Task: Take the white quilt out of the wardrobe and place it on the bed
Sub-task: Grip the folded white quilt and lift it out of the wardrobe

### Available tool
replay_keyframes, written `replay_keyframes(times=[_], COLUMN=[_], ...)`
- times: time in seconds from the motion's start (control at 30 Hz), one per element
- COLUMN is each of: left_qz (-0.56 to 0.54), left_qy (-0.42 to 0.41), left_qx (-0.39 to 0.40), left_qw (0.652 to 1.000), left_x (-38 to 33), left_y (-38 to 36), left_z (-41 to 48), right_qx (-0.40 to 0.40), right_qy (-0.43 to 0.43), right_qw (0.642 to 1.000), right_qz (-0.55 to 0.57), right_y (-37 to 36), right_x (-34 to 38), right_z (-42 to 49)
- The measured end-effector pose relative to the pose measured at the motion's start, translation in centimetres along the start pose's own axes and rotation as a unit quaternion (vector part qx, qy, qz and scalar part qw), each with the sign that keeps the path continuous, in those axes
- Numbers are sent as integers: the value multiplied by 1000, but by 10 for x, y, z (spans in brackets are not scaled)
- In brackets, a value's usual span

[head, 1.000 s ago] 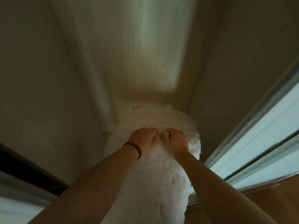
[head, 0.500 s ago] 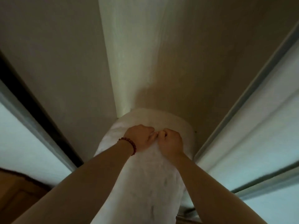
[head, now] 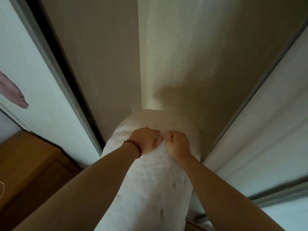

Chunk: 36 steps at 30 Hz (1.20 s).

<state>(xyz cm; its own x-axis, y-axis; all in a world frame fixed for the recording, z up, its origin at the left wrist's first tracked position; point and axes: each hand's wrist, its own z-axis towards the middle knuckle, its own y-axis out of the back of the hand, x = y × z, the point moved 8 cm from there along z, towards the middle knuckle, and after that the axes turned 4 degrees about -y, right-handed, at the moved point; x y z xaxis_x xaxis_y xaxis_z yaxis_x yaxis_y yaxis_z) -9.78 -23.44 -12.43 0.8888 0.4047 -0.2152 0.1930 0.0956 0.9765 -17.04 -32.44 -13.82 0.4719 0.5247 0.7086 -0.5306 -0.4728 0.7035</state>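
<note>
— What sits at the lower left?
— A light-brown wooden cabinet (head: pixel 28 165), a thin cord (head: pixel 2 189) at its edge.
— And above?
— A pinkish brushstroke mark (head: pixel 12 92) on the pale panel.

pale wood-grain wardrobe (head: pixel 166 55), white quilt (head: pixel 150 189) standing inside

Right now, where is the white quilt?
In the head view the white quilt fills the lower centre, in the wardrobe opening between the two sliding doors, bunched under the left hand and the right hand.
</note>
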Motion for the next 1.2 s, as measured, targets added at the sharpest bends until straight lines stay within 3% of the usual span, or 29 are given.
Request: replay_keyframes(times=[0.33,0.67,1.2], left_qz=[0,-9,53], left_qy=[-8,-22,70], left_qx=[8,2,-11], left_qw=[1000,1000,996], left_x=[12,19,-68], left_y=[-5,-3,0], left_z=[-42,-52,-64], right_qx=[34,25,38], right_qy=[-43,-44,87], right_qw=[998,998,992], right_qz=[28,-30,-84], right_y=[-21,-30,29], right_x=[12,23,-6], right_z=[-44,-56,-71])
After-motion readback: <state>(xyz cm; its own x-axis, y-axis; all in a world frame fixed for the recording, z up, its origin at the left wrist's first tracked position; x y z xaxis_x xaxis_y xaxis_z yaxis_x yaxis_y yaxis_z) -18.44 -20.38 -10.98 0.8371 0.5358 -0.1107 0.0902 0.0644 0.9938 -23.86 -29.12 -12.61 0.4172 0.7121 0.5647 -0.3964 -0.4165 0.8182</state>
